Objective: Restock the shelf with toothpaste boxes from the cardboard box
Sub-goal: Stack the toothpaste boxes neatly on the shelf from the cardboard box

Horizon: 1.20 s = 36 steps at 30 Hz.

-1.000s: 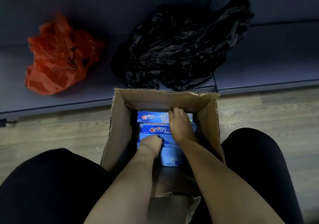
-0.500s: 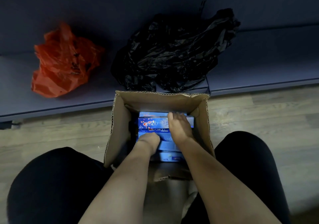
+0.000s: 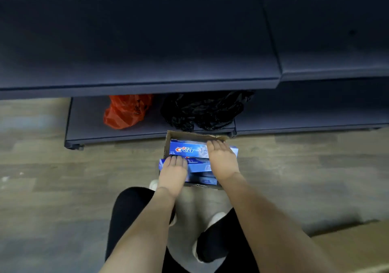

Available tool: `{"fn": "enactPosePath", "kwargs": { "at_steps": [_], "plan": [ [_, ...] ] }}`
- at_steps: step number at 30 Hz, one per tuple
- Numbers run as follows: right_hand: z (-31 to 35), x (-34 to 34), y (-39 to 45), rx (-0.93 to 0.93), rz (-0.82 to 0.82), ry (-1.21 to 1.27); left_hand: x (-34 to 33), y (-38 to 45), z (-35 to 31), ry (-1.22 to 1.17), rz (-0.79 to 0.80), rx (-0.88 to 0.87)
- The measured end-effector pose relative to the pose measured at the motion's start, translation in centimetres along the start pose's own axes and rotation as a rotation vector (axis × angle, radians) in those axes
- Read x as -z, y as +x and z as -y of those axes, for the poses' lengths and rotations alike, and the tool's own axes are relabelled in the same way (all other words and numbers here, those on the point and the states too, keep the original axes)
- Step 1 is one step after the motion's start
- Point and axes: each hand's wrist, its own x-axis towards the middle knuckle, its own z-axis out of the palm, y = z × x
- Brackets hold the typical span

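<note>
1. Head view: a cardboard box [image 3: 185, 135] stands on the floor against the low shelf [image 3: 88, 123], with blue toothpaste boxes [image 3: 187, 149] stacked above its rim
2. The left hand [image 3: 173, 170] and right hand [image 3: 221, 159] clasp the stack's two ends, fingers curled over the top
3. On the low shelf lie an orange bag [image 3: 124, 112] and a black bag [image 3: 202, 110]; the upper shelf [image 3: 139, 66] holds nothing visible

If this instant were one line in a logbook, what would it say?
phase: lifting stack | left hand and right hand: grip on toothpaste boxes | cardboard box: on floor | upper shelf: bare
</note>
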Motion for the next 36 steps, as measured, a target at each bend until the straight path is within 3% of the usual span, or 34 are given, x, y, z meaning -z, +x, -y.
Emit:
{"fn": "enactPosePath", "kwargs": {
  "at_steps": [9, 14, 25, 31, 36],
  "plan": [
    [-1.1, 18.9, -6.1, 0.002, 0.058, 0.014, 15.9, -7.6, 1.5, 0.092, -0.300, -0.096],
    [-2.5, 27.5, -7.6, 0.110, 0.033, -0.023, 23.2, -9.8, 2.3, 0.173, -0.433, -0.161],
    [-3.5, 44.8, -7.8, 0.283, -0.355, -0.060, 39.0, -11.2, 6.8, 0.303, -0.920, -0.107],
    [-3.7, 51.3, -6.4, 0.270, -0.458, -0.090, 44.8, -11.3, 10.6, 0.342, -1.039, -0.067],
    [-4.5, 54.4, -4.8, 0.192, -0.450, -0.106, 47.0, -10.8, 12.6, 0.344, -0.986, 0.002]
  ]
}}
